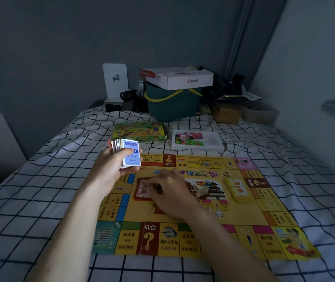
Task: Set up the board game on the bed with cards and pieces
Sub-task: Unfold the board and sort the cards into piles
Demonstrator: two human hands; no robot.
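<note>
On the checked bed (40,180) the board (193,231) already lies spread flat, so the first part of the setup looks done. At the left, the left hand (109,171) is raised above the board's left edge, fingers and thumb curled round a thick deck (127,153) with a blue-faced card toward the camera; these cards are not yet laid out. Just right of it, the right hand (168,192) is low over the board's centre, fingers bent down onto a red pile (142,190) on its red-framed spot; it seems to pinch or press the top card, though whether it really grips one I cannot tell. Behind, off the board, the game box (140,132) lies beside a white tray (197,141) of small coloured pieces, which appear untouched. Further right, a yellow pile (237,190) is already on its place, and a white die (219,214) lies on the board near the right wrist. I judge the job roughly half done: board and two card piles set, the held deck and the pieces still to be placed.
</note>
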